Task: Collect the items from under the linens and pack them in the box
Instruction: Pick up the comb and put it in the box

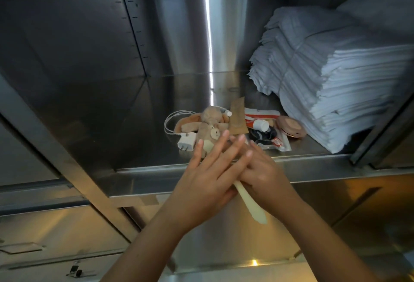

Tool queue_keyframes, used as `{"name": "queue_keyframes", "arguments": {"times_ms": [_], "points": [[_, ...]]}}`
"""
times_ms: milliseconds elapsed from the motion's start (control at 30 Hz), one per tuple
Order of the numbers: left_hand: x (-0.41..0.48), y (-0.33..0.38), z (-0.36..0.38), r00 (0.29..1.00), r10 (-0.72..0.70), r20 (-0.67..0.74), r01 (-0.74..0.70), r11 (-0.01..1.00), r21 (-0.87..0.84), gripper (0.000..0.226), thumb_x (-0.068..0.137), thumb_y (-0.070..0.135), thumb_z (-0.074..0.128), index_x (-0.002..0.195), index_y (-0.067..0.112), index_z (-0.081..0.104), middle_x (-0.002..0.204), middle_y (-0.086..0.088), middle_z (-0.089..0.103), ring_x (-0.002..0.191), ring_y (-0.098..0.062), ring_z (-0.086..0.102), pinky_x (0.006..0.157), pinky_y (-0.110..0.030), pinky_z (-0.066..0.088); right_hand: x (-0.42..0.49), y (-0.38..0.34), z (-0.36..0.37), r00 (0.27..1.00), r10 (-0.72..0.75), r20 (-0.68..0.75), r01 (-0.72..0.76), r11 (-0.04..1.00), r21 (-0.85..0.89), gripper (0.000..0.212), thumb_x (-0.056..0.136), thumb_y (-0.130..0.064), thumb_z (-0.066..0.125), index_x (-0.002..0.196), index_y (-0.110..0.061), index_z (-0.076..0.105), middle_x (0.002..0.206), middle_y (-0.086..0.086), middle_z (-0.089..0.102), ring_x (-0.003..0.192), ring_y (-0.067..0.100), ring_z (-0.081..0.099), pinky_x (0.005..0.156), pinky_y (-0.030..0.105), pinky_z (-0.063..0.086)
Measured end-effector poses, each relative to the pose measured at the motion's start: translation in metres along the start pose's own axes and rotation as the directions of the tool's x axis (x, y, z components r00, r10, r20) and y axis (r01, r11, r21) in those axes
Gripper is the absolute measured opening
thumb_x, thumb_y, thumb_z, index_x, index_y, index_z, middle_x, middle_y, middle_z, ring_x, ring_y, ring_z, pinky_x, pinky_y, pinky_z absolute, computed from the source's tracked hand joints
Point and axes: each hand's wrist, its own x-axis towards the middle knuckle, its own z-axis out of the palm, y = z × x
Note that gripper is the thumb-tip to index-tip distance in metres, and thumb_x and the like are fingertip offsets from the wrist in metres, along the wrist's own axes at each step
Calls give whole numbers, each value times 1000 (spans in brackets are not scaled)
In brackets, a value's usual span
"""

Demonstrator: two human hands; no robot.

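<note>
The item in hand is a cream handled utensil (251, 205), possibly a comb or brush handle; its head is hidden, so the kind cannot be told. It sits at the front lip of the steel shelf (94, 111), its handle projecting down toward the camera. The right hand (266, 176) is wrapped around its upper part. The left hand (208, 183) lies across the right with fingers spread flat and grips nothing that can be seen.

Judgement: the step is lifting this piece clear. It would go best with a firm closure near the middle of the handle and the left hand freed to gather the next item.

Just beyond the fingertips lies the rest of the pile: a plush rabbit (208, 124), a white charger (186, 141) with its coiled cable (172, 120), a tan tube (237, 115), a red-and-white tube (259, 119), a round pink compact (291, 126) and a dark packet (266, 138). They overlap; the cable may snag.

The stack of white linens (340, 84) stands to the right, its lower edge near the compact. No box is in view.
</note>
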Motion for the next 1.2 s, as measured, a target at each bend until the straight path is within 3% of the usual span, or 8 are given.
{"name": "queue_keyframes", "arguments": {"times_ms": [167, 333, 500, 633, 767, 833, 1000, 1200], "points": [[12, 14, 5, 1000, 2, 3, -2, 995, -95, 76, 72, 5, 68, 136, 13, 29, 143, -15, 29, 132, -38, 23, 100, -60, 17, -14, -1, -12, 999, -25, -36, 23, 998, -65, 13, 82, -8, 67, 90, 1, 73, 116, 24, 62, 119, 37, 52, 88, 56, 47], [16, 19, 6, 998, 65, 12, -61, 976, -208, 86, 66, -4, 79, 136, 13, 31, 143, -15, 31, 135, -34, 26, 103, -60, 18, -19, -5, -25, 992, 27, -121, -48, 984, -173, 40, 96, -27, 44, 91, 0, 73, 112, 23, 64, 116, 36, 51, 94, 58, 43], [14, 16, 14, 998, -64, 15, 65, 920, -387, 86, 70, -8, 72, 140, 15, 28, 147, -4, 25, 137, -23, 23, 107, -49, 20, -24, 1, -38, 982, 185, -41, -189, 942, -278, 48, 79, -36, 59, 114, -4, 64, 124, 17, 58, 116, 39, 53, 92, 61, 43], [17, 20, 10, 879, -468, 94, 291, 368, -883, 50, 92, 3, 41, 136, 26, 36, 141, 15, 40, 132, 3, 33, 105, -12, 27, -32, 7, -41, 946, 319, -56, -320, 897, -305, 51, 78, -34, 60, 120, -6, 60, 129, 16, 55, 120, 37, 49, 95, 57, 36], [20, 9, 10, 753, -522, 401, 246, -343, -907, 40, 88, 17, 43, 127, 26, 47, 124, 8, 62, 116, -15, 57, 95, -30, 47, -34, 10, -36, 928, 363, -79, -368, 865, -341, 49, 76, -23, 72, 119, -4, 61, 127, 18, 56, 118, 38, 51, 96, 56, 31], [21, -2, 11, 724, -459, 514, 218, -555, -803, 41, 85, 15, 43, 125, 21, 49, 121, -2, 64, 112, -22, 60, 87, -40, 53, -32, 10, -30, 921, 383, -77, -385, 857, -342, 53, 71, -16, 79, 119, -4, 61, 127, 18, 57, 118, 39, 51, 96, 56, 30], [20, -29, 14, 717, -292, 633, 220, -767, -603, 44, 86, 8, 42, 130, 11, 45, 121, -11, 63, 110, -29, 61, 75, -47, 55, -18, 11, -13, 915, 399, -59, -392, 846, -361, 58, 67, -8, 81, 121, -4, 59, 126, 18, 58, 117, 39, 53, 94, 53, 28], [15, -56, 21, 690, -153, 707, 308, -822, -479, 47, 82, 8, 45, 129, 9, 46, 120, -13, 63, 108, -28, 62, 70, -45, 56, 7, 33, 10, 920, 390, -21, -361, 829, -427, 60, 62, -2, 82, 118, 0, 61, 121, 22, 60, 112, 43, 56, 90, 64, 42]]}}
